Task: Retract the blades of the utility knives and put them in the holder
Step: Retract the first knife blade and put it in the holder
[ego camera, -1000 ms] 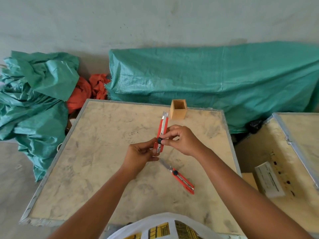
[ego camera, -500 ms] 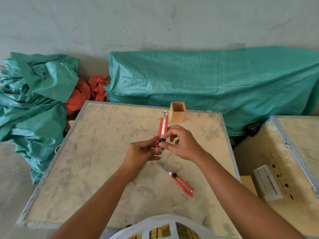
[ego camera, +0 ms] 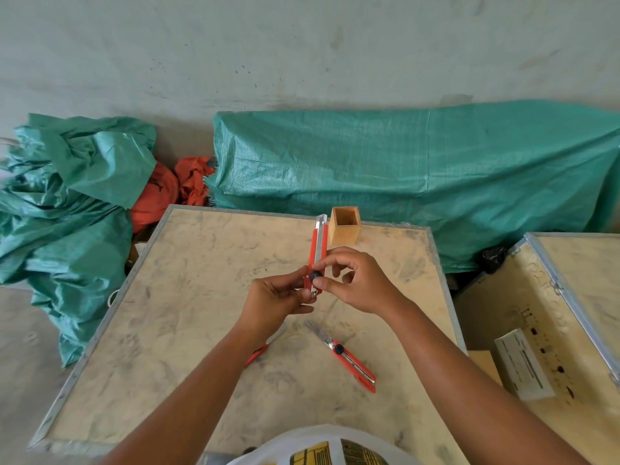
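Both hands hold one red utility knife (ego camera: 318, 245) upright above the middle of the table, its tip pointing away from me. My left hand (ego camera: 273, 302) grips its lower end. My right hand (ego camera: 355, 283) pinches the black knob on its body with thumb and forefinger. A second red knife (ego camera: 349, 359) lies on the table below my right wrist, its blade sticking out to the upper left. A third red knife (ego camera: 260, 350) is partly hidden under my left forearm, blade out. The small wooden holder (ego camera: 345, 226) stands open at the table's far edge, just right of the held knife's tip.
The work surface is a plywood table (ego camera: 188, 317) with a metal rim. Green tarps (ego camera: 402, 176) lie behind it and at the left, with orange cloth (ego camera: 167, 189) between them. An open wooden crate (ego camera: 550, 323) with a white box (ego camera: 521, 364) stands to the right.
The camera view has shifted down a little. My hands keep the same knife, and the right thumb and forefinger stay on the black knob. The third knife has come into view under my left forearm.
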A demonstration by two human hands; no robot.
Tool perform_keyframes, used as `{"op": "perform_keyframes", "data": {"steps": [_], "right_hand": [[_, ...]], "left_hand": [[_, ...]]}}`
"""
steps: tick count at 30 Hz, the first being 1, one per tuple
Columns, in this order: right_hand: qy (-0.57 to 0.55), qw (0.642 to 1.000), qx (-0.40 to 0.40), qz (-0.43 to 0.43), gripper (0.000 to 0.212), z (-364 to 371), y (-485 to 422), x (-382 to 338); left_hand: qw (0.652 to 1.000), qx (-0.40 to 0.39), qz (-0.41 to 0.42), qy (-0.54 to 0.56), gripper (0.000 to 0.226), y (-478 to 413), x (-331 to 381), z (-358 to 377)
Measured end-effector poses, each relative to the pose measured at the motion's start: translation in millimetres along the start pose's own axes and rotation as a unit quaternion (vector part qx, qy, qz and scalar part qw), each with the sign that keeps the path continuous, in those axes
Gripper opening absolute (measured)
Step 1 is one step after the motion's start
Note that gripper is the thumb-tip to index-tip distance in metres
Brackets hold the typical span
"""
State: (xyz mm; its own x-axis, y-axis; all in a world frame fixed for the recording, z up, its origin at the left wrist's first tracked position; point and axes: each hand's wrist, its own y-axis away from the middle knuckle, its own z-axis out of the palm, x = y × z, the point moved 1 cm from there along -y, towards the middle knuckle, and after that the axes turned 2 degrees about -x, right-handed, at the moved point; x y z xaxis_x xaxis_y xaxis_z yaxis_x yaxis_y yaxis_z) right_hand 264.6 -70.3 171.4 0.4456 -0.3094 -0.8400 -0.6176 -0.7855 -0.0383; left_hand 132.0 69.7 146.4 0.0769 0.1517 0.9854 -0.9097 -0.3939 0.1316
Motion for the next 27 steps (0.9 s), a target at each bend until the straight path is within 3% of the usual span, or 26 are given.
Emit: {"op": "perform_keyframes", "data": {"steps": [7, 11, 15, 27], "right_hand": [[0.012, 0.995, 0.093, -0.028, 0.025, 6, -1, 3], [-0.087, 0.992, 0.095, 0.007, 0.025, -2, -4, 6], [-0.091, 0.99, 0.102, 0.02, 0.026, -15, -16, 16], [-0.085, 0.975, 0.179, 0.097, 0.024, -79, -106, 81]], "left_hand": [[1.0, -0.001, 0.002, 0.003, 0.042, -7, 5, 4], [1.0, -0.007, 0.007, -0.016, 0.043, -15, 10, 5], [0.999, -0.024, -0.004, -0.043, 0.042, -31, 10, 11], [0.99, -0.026, -0.07, -0.117, 0.042, -167, 5, 37]]}}
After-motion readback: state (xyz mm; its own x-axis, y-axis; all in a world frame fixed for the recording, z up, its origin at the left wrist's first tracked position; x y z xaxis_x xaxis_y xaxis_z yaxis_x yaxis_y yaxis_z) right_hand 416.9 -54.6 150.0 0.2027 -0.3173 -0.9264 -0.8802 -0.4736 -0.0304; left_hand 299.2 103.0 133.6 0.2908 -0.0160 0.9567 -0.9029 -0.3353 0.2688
